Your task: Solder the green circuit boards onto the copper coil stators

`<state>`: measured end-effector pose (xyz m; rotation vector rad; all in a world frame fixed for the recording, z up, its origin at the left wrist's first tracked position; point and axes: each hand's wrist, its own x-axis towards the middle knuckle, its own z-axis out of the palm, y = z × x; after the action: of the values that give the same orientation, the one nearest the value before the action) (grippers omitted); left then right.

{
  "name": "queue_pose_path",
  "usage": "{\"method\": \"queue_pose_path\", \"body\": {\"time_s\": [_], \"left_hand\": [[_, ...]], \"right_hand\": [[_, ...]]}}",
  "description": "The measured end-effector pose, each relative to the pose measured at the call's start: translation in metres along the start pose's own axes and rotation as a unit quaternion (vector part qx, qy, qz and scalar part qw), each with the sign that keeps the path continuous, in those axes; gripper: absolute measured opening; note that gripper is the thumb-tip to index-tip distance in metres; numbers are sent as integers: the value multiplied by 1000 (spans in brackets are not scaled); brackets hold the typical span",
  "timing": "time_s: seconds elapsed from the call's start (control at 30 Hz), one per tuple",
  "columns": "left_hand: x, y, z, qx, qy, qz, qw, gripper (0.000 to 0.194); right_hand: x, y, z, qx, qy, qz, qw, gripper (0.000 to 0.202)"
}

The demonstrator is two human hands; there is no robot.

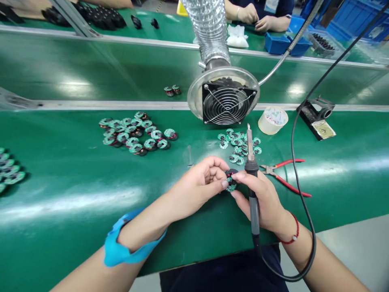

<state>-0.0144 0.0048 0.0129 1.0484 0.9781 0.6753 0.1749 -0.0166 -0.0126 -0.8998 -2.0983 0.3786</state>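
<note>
My left hand (202,182) pinches a small round part with a green circuit board (231,186) and a dark body. The fingers of my right hand (263,196) touch the same part from the right. A soldering iron (254,202) with a grey and black handle also rests in my right hand, its metal tip pointing up and away from the part. Small loose green boards (238,142) lie just beyond my hands. Farther left stands a cluster of round parts topped with green boards (132,132).
Red-handled pliers (288,185) lie right of my right hand, under the iron's black cable (294,162). Behind are a fan (228,104), a tape roll (272,120) and an iron stand (317,117). More boards (10,172) sit far left. Across the bench, another person's hands (257,18) work.
</note>
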Motion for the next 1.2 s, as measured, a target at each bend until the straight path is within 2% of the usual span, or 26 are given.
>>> {"method": "queue_pose_path", "body": {"time_s": [0.13,0.23,0.33,0.4,0.47,0.6,0.77,0.87,1.03,1.2], "left_hand": [[0,-3,-1,9,-22,0,1000,26],[1,-7,-4,98,10,47,994,30],[4,-12,-7,292,29,126,948,40],[9,-17,-8,387,-2,153,909,37],[13,-22,-8,428,-30,160,889,28],[18,-29,-5,464,-17,169,869,17],[15,-36,9,495,61,168,850,2],[14,-39,16,509,98,149,842,3],[12,-32,7,501,42,128,855,12],[12,-23,-9,460,-10,150,875,20]], "right_hand": [[1,0,-3,12,-52,-13,999,55],[0,3,-7,6,-33,28,999,49],[-4,10,-11,16,49,94,994,54],[-5,14,-12,32,83,137,987,56],[-5,17,-13,43,81,165,982,55],[-5,16,-12,48,28,165,985,55],[-4,12,-8,64,-29,147,987,55],[-4,10,-3,82,-61,138,985,55],[-3,7,3,110,-93,123,982,53],[-4,9,2,55,-79,129,987,54]]}}
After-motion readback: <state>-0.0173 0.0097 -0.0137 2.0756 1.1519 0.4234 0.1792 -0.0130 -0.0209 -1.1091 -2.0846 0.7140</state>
